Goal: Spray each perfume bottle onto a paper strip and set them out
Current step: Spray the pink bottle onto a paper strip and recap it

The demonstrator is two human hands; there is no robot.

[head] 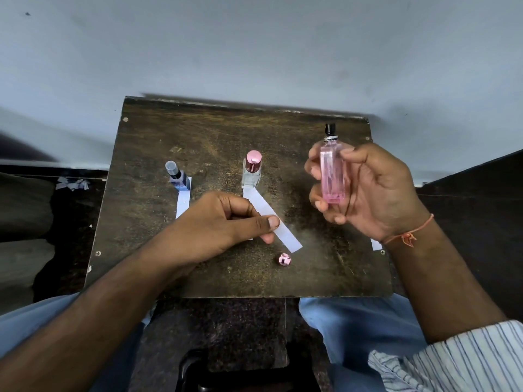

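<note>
My right hand (368, 190) holds a tall pink perfume bottle (332, 171) upright above the table, its black spray nozzle bare. The bottle's small pink cap (284, 260) lies on the table near the front. My left hand (226, 222) pinches a white paper strip (278, 227) that slants across the table's middle. A clear bottle with a pink cap (252, 172) stands behind that strip's far end. At the left, a blue bottle with a clear cap (178, 178) stands on a second strip (183, 203).
The dark, worn wooden table (158, 267) stands against a pale wall. Another bit of white paper (375, 244) shows at the right edge, under my wrist. Torn paper scraps (72, 183) lie on the floor at the left. My knees sit below the front edge.
</note>
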